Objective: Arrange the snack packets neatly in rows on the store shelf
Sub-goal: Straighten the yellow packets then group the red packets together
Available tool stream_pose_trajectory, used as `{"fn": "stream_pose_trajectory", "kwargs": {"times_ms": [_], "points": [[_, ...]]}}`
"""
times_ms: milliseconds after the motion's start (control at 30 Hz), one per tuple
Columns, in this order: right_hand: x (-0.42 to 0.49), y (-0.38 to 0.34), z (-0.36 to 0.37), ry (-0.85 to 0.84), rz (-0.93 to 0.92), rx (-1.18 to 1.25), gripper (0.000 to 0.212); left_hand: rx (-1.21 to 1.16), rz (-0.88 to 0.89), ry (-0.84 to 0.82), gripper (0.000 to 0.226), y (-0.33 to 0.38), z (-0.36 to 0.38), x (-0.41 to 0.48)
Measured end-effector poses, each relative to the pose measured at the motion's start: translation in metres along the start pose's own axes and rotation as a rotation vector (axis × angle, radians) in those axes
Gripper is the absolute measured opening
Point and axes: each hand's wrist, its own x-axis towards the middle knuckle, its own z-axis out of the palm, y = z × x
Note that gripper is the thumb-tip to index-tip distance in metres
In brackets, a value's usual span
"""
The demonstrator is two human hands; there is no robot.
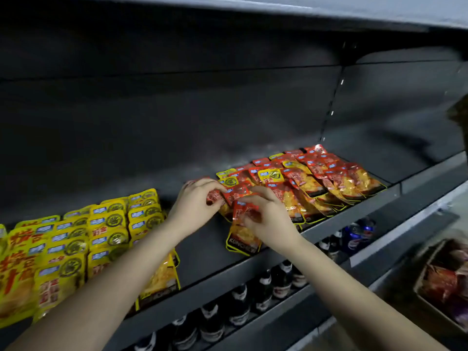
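Red snack packets (329, 178) lie in overlapping rows on the right part of the dark shelf (202, 249), with a few yellow-topped ones among them. Yellow snack packets (106, 229) fill rows on the left. My left hand (195, 203) pinches the top of a red packet (214, 196) at the left end of the red group. Just right of it, my right hand (266, 216) grips the top of another red packet (243, 236) that lies at the front of a short row near the shelf's edge. Both hands nearly touch.
A bare strip of shelf separates the yellow and red groups. Dark bottles (263, 287) and blue cans (357, 234) stand on the shelf below. A basket (430, 295) with more red packets sits at the lower right. Another shelf board (278, 6) hangs overhead.
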Motion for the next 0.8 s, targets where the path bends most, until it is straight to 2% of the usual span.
{"fn": "stream_pose_trajectory", "kwargs": {"times_ms": [400,633,800], "points": [[0.076,0.094,-0.064,0.024,-0.045,-0.066,0.031,-0.026,-0.089,-0.053,0.028,0.040,0.066,0.092],[0.115,0.128,-0.070,-0.177,-0.098,-0.188,0.044,0.051,-0.305,-0.239,0.042,0.048,0.091,0.122],[0.130,0.143,-0.065,-0.347,-0.117,-0.230,0.053,0.102,-0.425,-0.187,0.033,0.050,0.100,0.127]]}}
